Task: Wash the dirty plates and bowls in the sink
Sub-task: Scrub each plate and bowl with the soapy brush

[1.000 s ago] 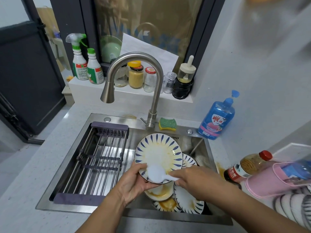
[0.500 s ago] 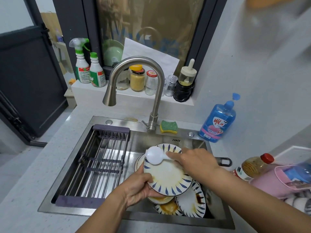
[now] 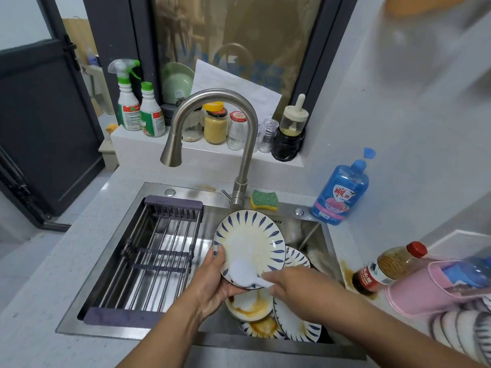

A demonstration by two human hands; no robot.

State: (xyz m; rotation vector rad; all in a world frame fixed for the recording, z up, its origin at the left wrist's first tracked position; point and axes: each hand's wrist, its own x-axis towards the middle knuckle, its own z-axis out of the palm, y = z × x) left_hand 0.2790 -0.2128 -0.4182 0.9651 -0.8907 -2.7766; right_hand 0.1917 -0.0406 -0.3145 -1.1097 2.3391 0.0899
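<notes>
Head view: grips tilted plate [image 3: 249, 240] by its lower-left rim with left hand [image 3: 212, 285], above the sink [image 3: 186, 191]. Pinches spoon [image 3: 243, 273] in right hand [image 3: 295, 284], pressed against the plate's lower face. Beneath, stacked in the sink beside the rack [image 3: 159, 251]: dirty plates [image 3: 249, 304].

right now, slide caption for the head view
Left hand holds stained plate over sink; right hand presses white tool to it

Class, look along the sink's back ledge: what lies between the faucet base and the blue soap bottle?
In the head view, a green and yellow sponge and a round metal cap lie there.
</notes>
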